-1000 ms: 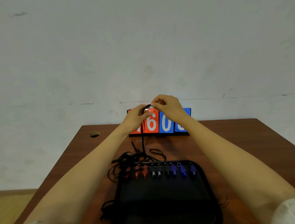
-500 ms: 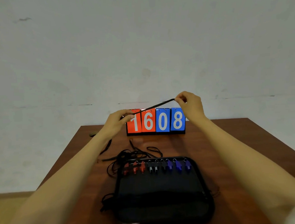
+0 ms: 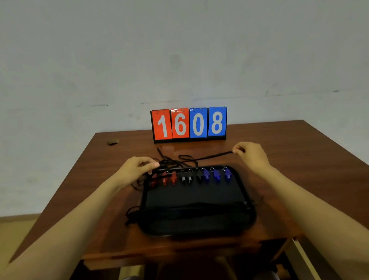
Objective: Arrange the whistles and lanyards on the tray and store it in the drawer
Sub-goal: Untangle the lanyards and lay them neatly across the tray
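A black tray lies on the wooden table. Along its far edge stands a row of whistles: red, black and blue. A bundle of black lanyards lies across the tray's near part. I hold one black lanyard stretched low over the table behind the tray. My right hand pinches its right end. My left hand pinches the other end at the tray's far left corner, beside a tangle of loose lanyards.
A flip scoreboard showing 1608 stands at the table's far edge against the wall. A round hole sits in the table's far left corner. A few lanyard loops hang over the tray's left side.
Both hands have come down from in front of the scoreboard to just above the table behind the tray, and have drawn further apart, stretching the lanyard out.
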A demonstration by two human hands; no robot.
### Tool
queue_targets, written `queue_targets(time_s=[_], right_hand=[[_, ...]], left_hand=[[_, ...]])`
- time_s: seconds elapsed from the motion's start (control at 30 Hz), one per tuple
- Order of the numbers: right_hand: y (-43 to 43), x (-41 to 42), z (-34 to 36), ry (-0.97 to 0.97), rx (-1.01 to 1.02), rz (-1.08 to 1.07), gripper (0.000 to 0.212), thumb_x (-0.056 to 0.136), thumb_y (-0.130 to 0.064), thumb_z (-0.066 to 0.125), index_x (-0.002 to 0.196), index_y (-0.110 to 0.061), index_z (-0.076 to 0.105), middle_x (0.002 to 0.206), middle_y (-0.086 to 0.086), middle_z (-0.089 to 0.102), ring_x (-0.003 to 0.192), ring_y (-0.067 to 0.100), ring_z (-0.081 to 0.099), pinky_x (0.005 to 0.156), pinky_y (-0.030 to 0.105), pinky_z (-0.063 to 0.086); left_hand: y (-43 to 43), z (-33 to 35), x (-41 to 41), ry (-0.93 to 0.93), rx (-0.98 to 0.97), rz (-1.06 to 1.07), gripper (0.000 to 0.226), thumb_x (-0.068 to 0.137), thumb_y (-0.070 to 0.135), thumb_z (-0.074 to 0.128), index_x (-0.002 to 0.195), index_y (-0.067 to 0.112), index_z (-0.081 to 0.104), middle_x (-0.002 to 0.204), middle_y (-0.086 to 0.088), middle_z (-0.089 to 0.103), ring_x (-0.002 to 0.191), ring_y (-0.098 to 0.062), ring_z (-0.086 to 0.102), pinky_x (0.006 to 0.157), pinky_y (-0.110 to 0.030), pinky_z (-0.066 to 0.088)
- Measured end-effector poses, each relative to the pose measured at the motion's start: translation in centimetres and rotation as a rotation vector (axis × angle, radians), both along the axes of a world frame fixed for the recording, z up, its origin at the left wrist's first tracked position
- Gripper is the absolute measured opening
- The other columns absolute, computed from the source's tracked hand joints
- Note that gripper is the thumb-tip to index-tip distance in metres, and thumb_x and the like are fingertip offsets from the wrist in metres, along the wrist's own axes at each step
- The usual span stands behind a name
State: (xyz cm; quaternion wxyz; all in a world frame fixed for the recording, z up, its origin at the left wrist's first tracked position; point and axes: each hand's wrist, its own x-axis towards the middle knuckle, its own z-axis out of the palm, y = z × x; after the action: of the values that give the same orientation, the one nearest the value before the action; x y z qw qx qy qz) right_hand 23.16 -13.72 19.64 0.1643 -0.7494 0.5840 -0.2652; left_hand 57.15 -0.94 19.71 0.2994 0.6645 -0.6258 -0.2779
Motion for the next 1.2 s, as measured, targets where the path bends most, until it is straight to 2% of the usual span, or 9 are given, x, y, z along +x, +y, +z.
queue_targets(time_s=[0.1,0.23,0.37,0.43,0.53,0.7,0.87,0.97,1.2], right_hand=[[1.1,-0.9,-1.7,0.043,0.146,0.035,0.015,0.093,-0.017,0.054,0.091,-0.017,0.069,0.095,0.0,0.069,0.088,0.018,0.062,0.08,0.035,0.053],[2.4,-2.3,-3.3,0.1,0.244,0.08,0.016,0.093,-0.011,0.052,0.087,-0.015,0.067,0.087,0.001,0.065,0.086,0.019,0.06,0.073,0.029,0.044],[3.4,-3.7,-4.3,0.201,0.294,0.126,0.017,0.092,-0.011,0.051,0.084,-0.016,0.065,0.084,-0.001,0.066,0.083,0.021,0.061,0.071,0.031,0.045],[3.8,-4.2,-4.7,0.237,0.325,0.132,0.015,0.093,-0.015,0.054,0.084,-0.017,0.066,0.086,0.001,0.068,0.083,0.024,0.064,0.073,0.036,0.05],[4.5,-4.6,-5.3,0.259,0.353,0.131,0.015,0.093,-0.017,0.054,0.087,-0.014,0.068,0.089,0.006,0.071,0.086,0.026,0.066,0.075,0.037,0.053],[5.2,-5.1,-6.3,0.286,0.37,0.123,0.015,0.092,-0.018,0.054,0.089,-0.011,0.067,0.089,0.009,0.071,0.084,0.026,0.066,0.074,0.038,0.053],[5.6,-5.5,-6.7,0.308,0.397,0.135,0.012,0.091,-0.017,0.055,0.087,-0.013,0.067,0.09,0.006,0.069,0.082,0.023,0.065,0.073,0.036,0.052],[5.6,-5.6,-6.7,0.317,0.385,0.142,0.012,0.089,-0.016,0.055,0.084,-0.015,0.066,0.089,0.005,0.07,0.085,0.024,0.066,0.076,0.039,0.054],[5.7,-6.0,-6.5,0.34,0.365,0.13,0.011,0.088,-0.016,0.057,0.084,-0.014,0.067,0.09,0.005,0.069,0.087,0.024,0.064,0.079,0.041,0.054]], left_hand=[[0.6,-1.8,0.0,0.003,0.042,0.016,0.024,0.094,0.04,0.05,0.092,0.026,0.069,0.069,0.008,0.067,0.066,-0.01,0.055,0.073,-0.026,0.04],[1.8,-4.1,-0.4,-0.091,0.132,-0.047,0.014,0.094,0.026,0.054,0.089,0.025,0.066,0.081,0.006,0.068,0.088,-0.001,0.058,0.089,-0.025,0.038],[2.9,-6.1,-1.3,-0.181,0.183,-0.04,0.01,0.091,0.026,0.059,0.083,0.029,0.062,0.08,0.009,0.065,0.078,-0.003,0.058,0.071,-0.017,0.039],[3.3,-7.0,-1.6,-0.186,0.194,-0.032,0.006,0.09,0.027,0.061,0.085,0.029,0.064,0.084,0.01,0.066,0.081,-0.002,0.059,0.075,-0.02,0.041],[3.5,-8.2,-1.8,-0.222,0.185,-0.038,0.004,0.088,0.028,0.063,0.086,0.03,0.066,0.09,0.011,0.066,0.091,-0.007,0.059,0.086,-0.024,0.042],[3.8,-9.5,-2.1,-0.327,0.118,-0.044,0.02,0.09,0.025,0.06,0.106,0.018,0.07,0.102,0.004,0.058,0.101,-0.015,0.056,0.091,-0.027,0.043],[4.0,-10.6,-2.0,-0.407,0.094,-0.078,0.024,0.092,0.029,0.056,0.113,0.024,0.067,0.115,0.002,0.055,0.114,-0.019,0.046,0.1,-0.034,0.037],[4.0,-10.8,-2.0,-0.479,0.079,-0.086,0.026,0.092,0.035,0.054,0.116,0.029,0.064,0.121,0.004,0.054,0.118,-0.019,0.041,0.099,-0.039,0.03],[3.8,-11.1,-2.5,-0.524,-0.001,-0.085,0.024,0.091,0.038,0.055,0.113,0.032,0.064,0.121,0.006,0.055,0.119,-0.017,0.041,0.098,-0.036,0.024]])
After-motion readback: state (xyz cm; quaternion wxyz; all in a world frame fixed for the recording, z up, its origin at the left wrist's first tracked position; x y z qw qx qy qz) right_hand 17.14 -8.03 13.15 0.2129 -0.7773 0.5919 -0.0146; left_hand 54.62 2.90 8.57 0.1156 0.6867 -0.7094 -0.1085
